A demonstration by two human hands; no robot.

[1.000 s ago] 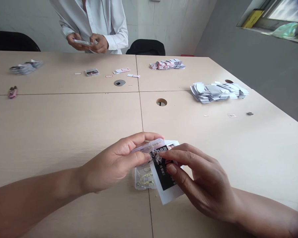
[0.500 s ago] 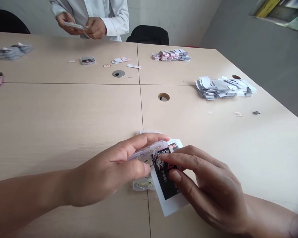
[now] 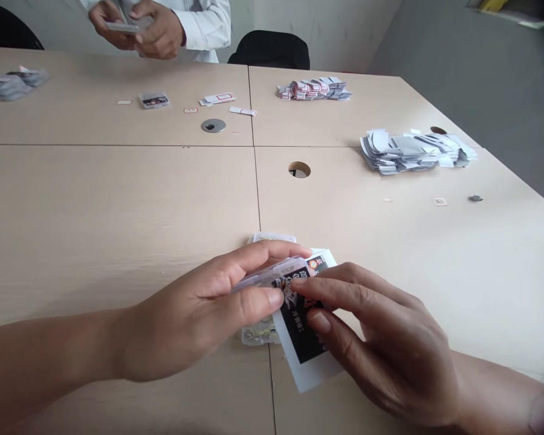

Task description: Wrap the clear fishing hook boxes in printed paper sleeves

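My left hand [image 3: 208, 302] is closed around a clear plastic box [image 3: 265, 273], its thumb lying near the left edge of a card. That printed card [image 3: 301, 338], white with a black panel, coloured pictures and lettering, is tilted against the box. My right hand [image 3: 381, 338] pinches the card from the right, with the index finger and thumb on its black face. Below and behind my left hand another clear plastic box [image 3: 258, 334] rests on the table, with small yellowish items inside; my hands hide most of it.
Across the table [image 3: 118, 211] a person in a white sleeve [image 3: 204, 30] handles a flat clear box. A stack of white cards [image 3: 417, 152] lies right, a red-edged pile [image 3: 315, 89] farther back. A small box [image 3: 154, 100] and paper strips lie near the person. A cable hole [image 3: 299, 170] opens mid-table.
My left thumb has moved slightly right, onto the card's edge. The view has tilted a little downward. The person opposite has shifted their hands on the flat box.
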